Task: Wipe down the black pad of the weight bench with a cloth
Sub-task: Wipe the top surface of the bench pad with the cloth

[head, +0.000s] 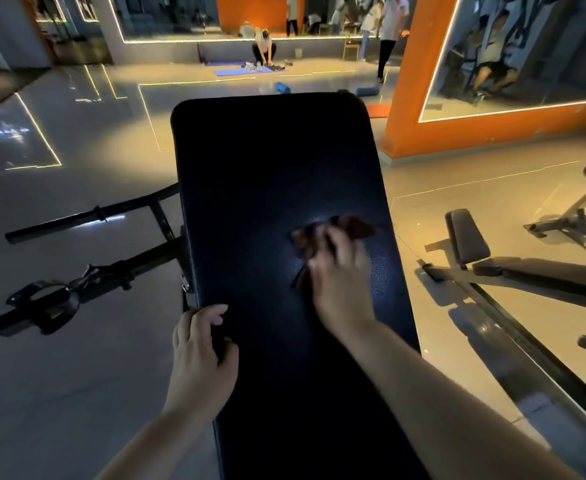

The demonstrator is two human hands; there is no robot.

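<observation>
Black pad (274, 174) filling the middle of the view, running lengthwise away from the camera, far end rounded, near end cut off by the bottom edge. Surface very dark; only a grainy, textured patch showing beside the right wrist.

Right arm reaching in from the lower right, forearm bare and angled up and to the left over the pad. Right hand (342, 275) lying palm down on the pad's right half, fingers bunched and pressing on the cloth (336, 227), gripping it. Hand blurred; individual fingers hard to separate.

Left arm coming in from the bottom edge, elbow out of frame. Left hand (203, 348) clasping the pad's left edge, thumb lying on top, fingers curling over the side, tips hidden below the edge.

Cloth dark brown, crumpled, resting on the pad right of centre; folds poking out beyond the knuckles and below the thumb side, the remainder hidden under the palm. Outline smeared, nearly blending with the pad.

Black frame bars (87, 271) sticking out on the floor to the left; join to the pad hidden underneath.
</observation>
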